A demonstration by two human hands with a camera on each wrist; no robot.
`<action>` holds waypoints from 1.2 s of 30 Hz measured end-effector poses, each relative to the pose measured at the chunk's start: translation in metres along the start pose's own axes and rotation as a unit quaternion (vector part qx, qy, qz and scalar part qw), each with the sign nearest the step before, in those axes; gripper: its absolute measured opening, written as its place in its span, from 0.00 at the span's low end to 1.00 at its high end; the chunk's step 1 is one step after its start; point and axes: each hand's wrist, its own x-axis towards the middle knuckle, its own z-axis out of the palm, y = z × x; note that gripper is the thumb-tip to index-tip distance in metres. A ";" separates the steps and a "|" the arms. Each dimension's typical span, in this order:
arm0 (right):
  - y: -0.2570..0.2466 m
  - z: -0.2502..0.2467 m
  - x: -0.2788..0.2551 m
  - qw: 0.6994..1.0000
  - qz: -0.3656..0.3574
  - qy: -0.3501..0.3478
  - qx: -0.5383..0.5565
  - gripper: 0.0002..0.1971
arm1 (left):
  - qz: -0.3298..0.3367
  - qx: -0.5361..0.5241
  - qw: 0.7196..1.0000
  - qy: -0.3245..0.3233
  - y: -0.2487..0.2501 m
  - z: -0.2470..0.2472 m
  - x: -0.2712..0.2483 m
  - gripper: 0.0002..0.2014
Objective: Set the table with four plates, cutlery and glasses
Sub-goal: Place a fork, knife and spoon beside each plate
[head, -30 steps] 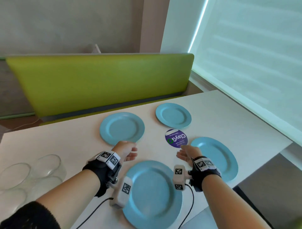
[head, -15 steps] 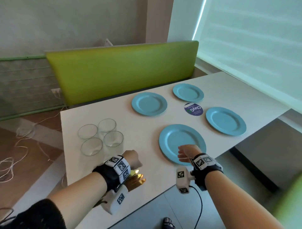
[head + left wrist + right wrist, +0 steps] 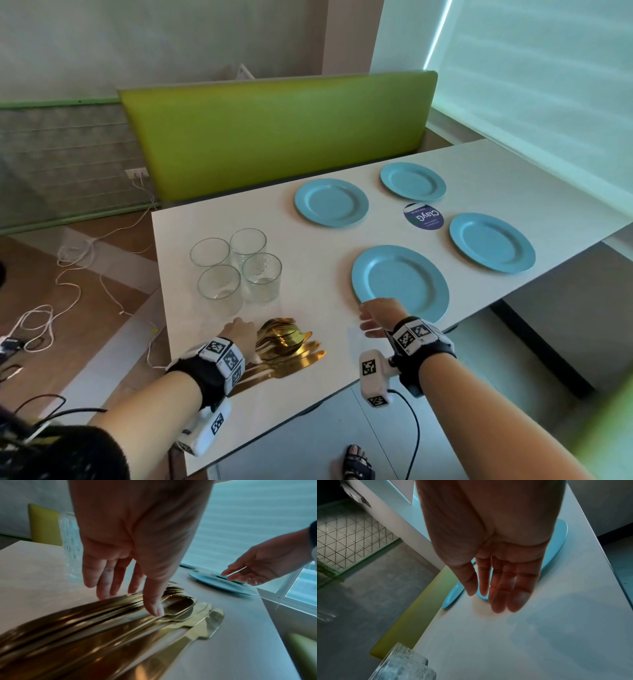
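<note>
Head view shows me four blue plates (image 3: 400,286) already laid out toward the right of the frame on the white table (image 3: 308,267), four empty glasses (image 3: 236,267) grouped left of centre, and a gold pile of cutlery (image 3: 291,346) at lower centre, near the table's front edge. My left hand (image 3: 239,337) is right at that pile, and the left wrist view shows its fingers (image 3: 153,605) straight and spread, tips down on the handles without curling round any piece. My right hand (image 3: 378,317) hangs relaxed and empty over the table just beside the nearest plate's near rim, fingers (image 3: 510,588) extended, holding nothing. What the next move turns on, as I judge it: the cutlery lies with its long axis running from lower left to upper right of the head frame, blades and bowls pointing toward the right hand and handles under the left wrist. So the left hand is much the nearer, and the pile sits between the two hands.
</note>
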 end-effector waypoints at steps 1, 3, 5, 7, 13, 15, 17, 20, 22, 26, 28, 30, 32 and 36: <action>0.000 0.000 -0.001 1.000 0.000 0.000 0.001 0.10 | 0.009 0.001 1.000 0.006 -0.001 0.000 0.001 0.30; 0.001 0.000 -0.002 1.000 0.003 0.001 -0.002 0.10 | 0.025 0.000 1.000 0.016 -0.003 -0.001 0.003 0.26; 0.002 0.000 -0.003 1.000 0.005 0.001 -0.007 0.06 | 0.027 -0.013 0.999 0.015 -0.004 -0.003 0.004 0.22; 0.003 -0.001 -0.004 1.000 0.004 0.000 -0.013 0.04 | 0.021 -0.026 0.999 0.007 -0.005 -0.005 0.006 0.21; 0.005 -0.003 -0.005 1.000 0.005 -0.003 -0.010 0.07 | 0.011 -0.006 1.000 -0.027 -0.004 -0.009 0.012 0.19; 0.006 -0.004 -0.005 1.000 0.006 0.001 -0.008 0.07 | 0.013 -0.003 1.000 -0.025 -0.004 -0.007 0.012 0.20; 0.006 -0.005 -0.006 1.000 0.008 0.004 -0.007 0.06 | 0.017 -0.009 1.000 -0.013 -0.003 -0.005 0.012 0.21; 0.006 -0.005 -0.008 1.000 0.007 0.001 -0.012 0.08 | 0.025 -0.005 1.000 0.001 0.000 -0.006 0.013 0.19; 0.006 -0.006 -0.009 1.000 0.005 0.003 -0.016 0.07 | 0.032 -0.004 0.999 0.004 0.005 -0.011 0.014 0.19; 0.002 -0.008 -0.012 0.999 -0.018 0.013 -0.023 0.06 | 0.070 -0.039 0.997 0.022 0.029 -0.033 0.011 0.19; -0.005 -0.010 -0.014 0.999 -0.032 0.009 -0.034 0.08 | 0.092 -0.088 0.991 0.047 0.045 -0.049 0.009 0.17; -0.014 -0.013 -0.018 0.998 -0.048 -0.008 -0.039 0.07 | 0.111 -0.162 0.978 0.068 0.063 -0.064 0.010 0.14; -0.025 -0.018 -0.021 0.996 -0.069 -0.032 -0.036 0.11 | 0.125 -0.280 0.950 0.056 0.083 -0.075 0.015 0.10; -0.042 -0.033 -0.020 0.992 -0.112 -0.061 -0.009 0.14 | 0.145 -0.539 0.827 -0.066 0.127 -0.090 0.022 0.05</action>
